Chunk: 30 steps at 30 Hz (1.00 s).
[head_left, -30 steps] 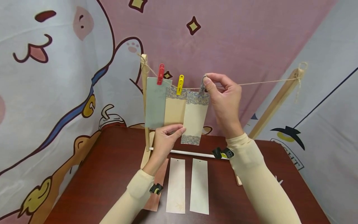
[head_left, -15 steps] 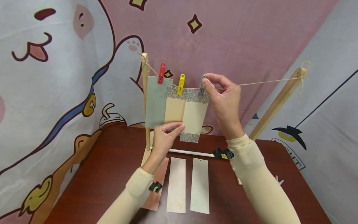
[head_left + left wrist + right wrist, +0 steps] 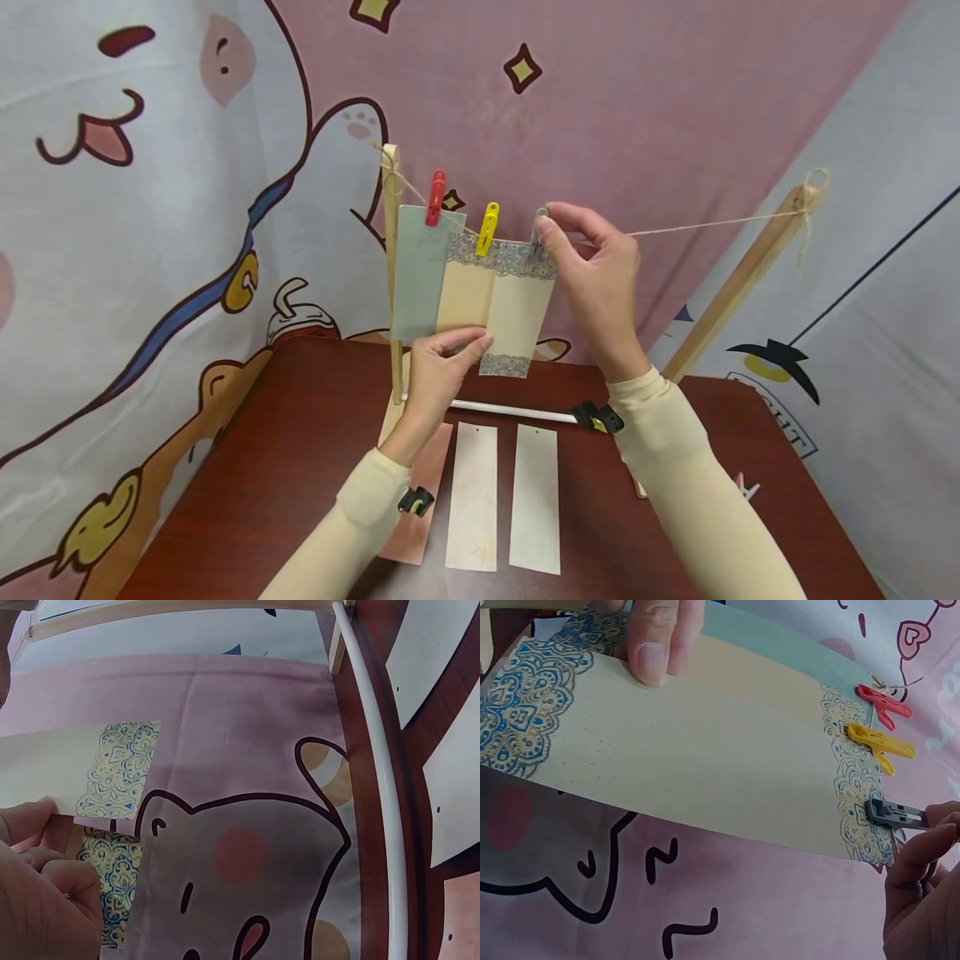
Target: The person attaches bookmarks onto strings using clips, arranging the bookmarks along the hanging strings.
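Note:
A cream card (image 3: 516, 312) with blue-gold lace-pattern borders hangs at the string (image 3: 705, 225). My left hand (image 3: 437, 371) pinches its left edge, low down, between thumb and fingers. At the card's top, my right hand (image 3: 603, 271) pinches the handle end of a grey clothespin (image 3: 892, 815), whose tip lies over the patterned border. To the left, a tan card (image 3: 463, 300) with the same border hangs under a yellow clothespin (image 3: 487, 230), partly behind the cream card. Farther left, a red clothespin (image 3: 436, 200) holds a grey-green card (image 3: 418, 275).
The string runs between a left wooden post (image 3: 392, 250) and a right wooden post (image 3: 738, 275). A white rod (image 3: 517, 411) joins them low down. On the table (image 3: 240, 483) lie a salmon card (image 3: 431, 483), two pale cards (image 3: 471, 500) and small clips (image 3: 745, 486) at right.
The right hand and grey clothespin have shifted slightly left and down. The cream card's lower end has risen a little and moved left; the left hand keeps its pinch.

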### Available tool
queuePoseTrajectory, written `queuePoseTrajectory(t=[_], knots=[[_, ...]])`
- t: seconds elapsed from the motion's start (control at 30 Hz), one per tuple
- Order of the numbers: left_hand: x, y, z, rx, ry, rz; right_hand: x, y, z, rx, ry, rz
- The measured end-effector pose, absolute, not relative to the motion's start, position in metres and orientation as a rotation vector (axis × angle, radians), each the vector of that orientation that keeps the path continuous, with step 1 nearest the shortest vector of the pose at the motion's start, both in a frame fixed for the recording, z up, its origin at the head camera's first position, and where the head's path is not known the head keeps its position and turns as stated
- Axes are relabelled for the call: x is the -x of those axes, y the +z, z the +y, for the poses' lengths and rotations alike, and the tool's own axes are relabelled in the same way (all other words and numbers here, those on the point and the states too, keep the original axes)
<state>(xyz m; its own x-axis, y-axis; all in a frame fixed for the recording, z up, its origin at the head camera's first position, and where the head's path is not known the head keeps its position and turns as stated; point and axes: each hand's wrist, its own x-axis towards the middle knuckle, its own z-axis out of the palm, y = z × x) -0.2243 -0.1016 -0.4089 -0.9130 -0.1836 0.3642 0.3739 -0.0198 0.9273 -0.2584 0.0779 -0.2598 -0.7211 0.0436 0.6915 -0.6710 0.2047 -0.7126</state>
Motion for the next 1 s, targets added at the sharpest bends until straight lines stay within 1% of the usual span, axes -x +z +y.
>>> queuePoseTrajectory(t=[0.23,0.5,0.73,1.0], knots=[[0.215,-0.416,-0.107,0.208,-1.828,-1.96,0.257,-0.261,0.078,-0.568,1.527,-1.895],[0.189,-0.442,-0.131,0.141,-1.772,-2.045,0.255,-0.265,0.078,-0.564,1.53,-1.903],[0.166,-0.462,-0.159,-0.012,-1.67,-2.167,0.248,-0.275,0.08,-0.622,1.483,-1.869],[0.144,-0.473,-0.176,-0.214,-1.611,-2.278,0.234,-0.287,0.093,-0.644,1.479,-1.794]])
